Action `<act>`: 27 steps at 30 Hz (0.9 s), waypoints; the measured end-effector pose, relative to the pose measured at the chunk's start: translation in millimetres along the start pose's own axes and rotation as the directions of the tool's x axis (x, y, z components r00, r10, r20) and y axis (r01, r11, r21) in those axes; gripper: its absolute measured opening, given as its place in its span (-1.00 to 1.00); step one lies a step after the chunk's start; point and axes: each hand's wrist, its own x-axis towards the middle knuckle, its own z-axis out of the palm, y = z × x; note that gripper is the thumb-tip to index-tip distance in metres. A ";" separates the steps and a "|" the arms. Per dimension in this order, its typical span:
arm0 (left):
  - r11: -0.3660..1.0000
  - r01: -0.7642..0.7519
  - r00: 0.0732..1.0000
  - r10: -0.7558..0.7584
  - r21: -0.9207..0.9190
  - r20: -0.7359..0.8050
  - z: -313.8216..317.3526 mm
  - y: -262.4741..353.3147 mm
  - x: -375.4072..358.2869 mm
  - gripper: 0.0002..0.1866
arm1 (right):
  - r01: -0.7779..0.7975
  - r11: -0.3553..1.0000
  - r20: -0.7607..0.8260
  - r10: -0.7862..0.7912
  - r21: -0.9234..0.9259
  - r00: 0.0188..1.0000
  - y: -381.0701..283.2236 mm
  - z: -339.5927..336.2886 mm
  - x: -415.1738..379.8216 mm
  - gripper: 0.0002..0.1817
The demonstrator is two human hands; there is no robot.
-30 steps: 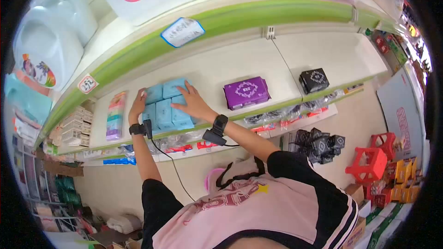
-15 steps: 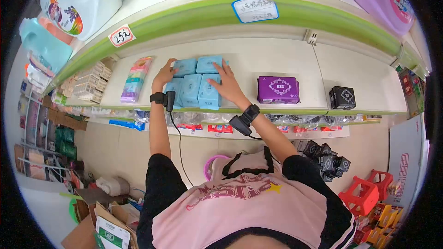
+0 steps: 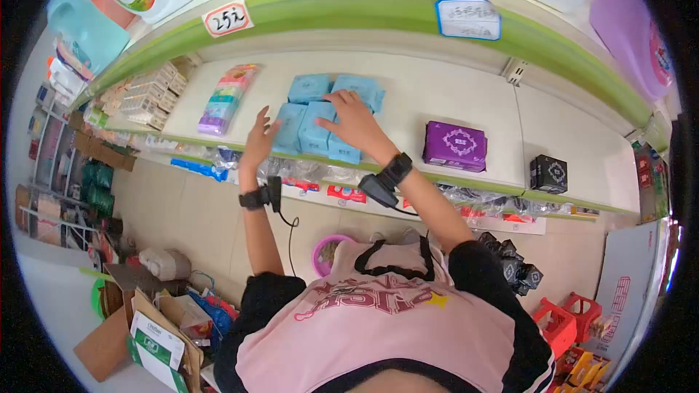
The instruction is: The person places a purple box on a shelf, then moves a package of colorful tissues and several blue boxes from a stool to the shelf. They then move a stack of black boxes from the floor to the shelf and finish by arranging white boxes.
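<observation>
At the white shelf (image 3: 415,94), the right hand (image 3: 357,124) rests splayed over the clustered light-blue packs (image 3: 292,131); the left hand (image 3: 259,138), loosely spread, is just beside them.

Packets (image 3: 291,128): light blue. Pack (image 3: 455,147): purple, pale ornate motif; box (image 3: 548,174): black, pale motif. Shelf (image 3: 409,94): white, green edge.

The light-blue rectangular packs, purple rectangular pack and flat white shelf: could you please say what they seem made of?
The light-blue rectangular packs: probably plastic film, faintly glossy, given their crinkled edges. The purple rectangular pack: likely similar film, given its slight sheen. The flat white shelf: perhaps painted metal, smooth, given its even surface; laminate remains possible.
</observation>
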 end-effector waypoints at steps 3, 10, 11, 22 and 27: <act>0.957 -0.251 0.954 0.270 0.143 -0.129 25.0 -0.2 -29.8 -0.25 | 0.094 0.990 0.022 -0.093 -0.104 0.995 -8.6 18.1 1.1 -0.19; 0.927 -0.312 0.884 0.363 0.207 -0.294 50.4 11.5 -52.9 -0.26 | 0.170 0.959 0.036 -0.166 -0.225 0.986 -7.1 23.1 -2.5 -0.13; 0.924 -0.327 0.869 0.377 0.199 -0.322 51.5 12.8 -51.5 -0.27 | 0.164 0.964 0.039 -0.160 -0.211 0.986 -8.6 19.9 -0.8 -0.13; 0.914 -0.336 0.823 0.402 0.226 -0.401 55.8 12.8 -53.4 -0.31 | 0.195 0.954 0.031 -0.193 -0.229 0.981 -7.2 24.2 -3.3 -0.11; 0.934 -0.287 0.823 0.355 0.214 -0.444 61.7 15.6 -55.5 -0.30 | 0.198 0.957 0.033 -0.195 -0.214 0.980 -7.2 21.7 -2.5 -0.10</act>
